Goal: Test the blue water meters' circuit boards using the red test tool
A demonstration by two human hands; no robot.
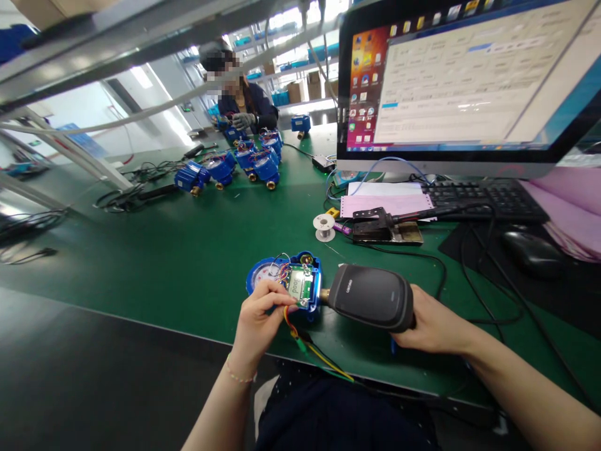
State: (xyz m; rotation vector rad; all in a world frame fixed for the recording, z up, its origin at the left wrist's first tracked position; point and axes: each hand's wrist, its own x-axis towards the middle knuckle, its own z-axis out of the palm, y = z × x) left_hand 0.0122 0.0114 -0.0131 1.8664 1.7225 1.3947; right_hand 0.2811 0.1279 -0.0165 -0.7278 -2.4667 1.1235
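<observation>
Head view: near the green tabletop's (188,263) front edge, left hand (258,316) pinches the opened blue meter (286,282), likely heavy with fragile circuitry, while right hand (434,326) clasps a dark scanner (370,295).

Monitor (469,81), keyboard (483,197), solder spool (324,226)

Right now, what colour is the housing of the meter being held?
Blue, on the meter in the head view.
</observation>
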